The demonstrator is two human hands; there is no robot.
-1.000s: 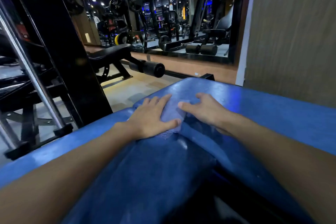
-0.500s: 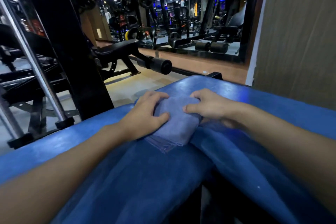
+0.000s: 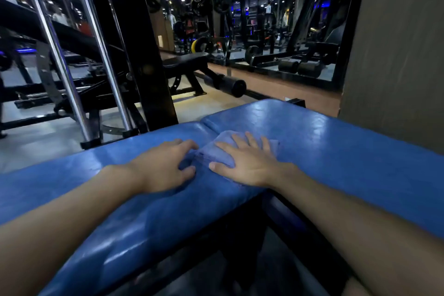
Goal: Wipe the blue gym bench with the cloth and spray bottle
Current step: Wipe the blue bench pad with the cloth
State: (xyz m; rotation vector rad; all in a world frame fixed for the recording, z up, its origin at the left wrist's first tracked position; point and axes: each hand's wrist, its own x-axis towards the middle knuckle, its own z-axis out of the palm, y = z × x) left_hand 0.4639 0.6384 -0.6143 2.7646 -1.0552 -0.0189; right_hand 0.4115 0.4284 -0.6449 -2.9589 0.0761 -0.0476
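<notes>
Dim gym space is seen all around, with small ceiling lights repeated in a large wall mirror [image 3: 276, 31] at the back and a plain grey-brown wall panel [image 3: 396, 43] rising at the right. Across the foreground the blue gym bench [image 3: 336, 146] is stretched from the lower left to the right edge, its glossy padding split into two sections by a seam near the middle. A folded blue-grey cloth [image 3: 209, 152] is laid flat on the bench top just right of that seam, on the right-hand section. The right hand [image 3: 245, 163] is pressed palm-down on the cloth, its fingers straight and spread wide, so that much of the cloth is covered and only its left edge and far corners are left showing. The left hand [image 3: 165, 166] is rested palm-down on the padding beside it, its fingers loosely bent, with their tips just at the cloth's left edge. Both bare forearms are extended from the bottom corners toward the middle. Behind the bench, a black upright post [image 3: 144, 55] and two slanted chrome rails [image 3: 60, 55] are set on a pale floor [image 3: 36, 146] at the left. Further back a black padded bench [image 3: 185, 61] with a black foam roller [image 3: 231, 84] at its end is seen, and a yellow weight plate [image 3: 198, 44] is visible beyond it, near the mirror.
</notes>
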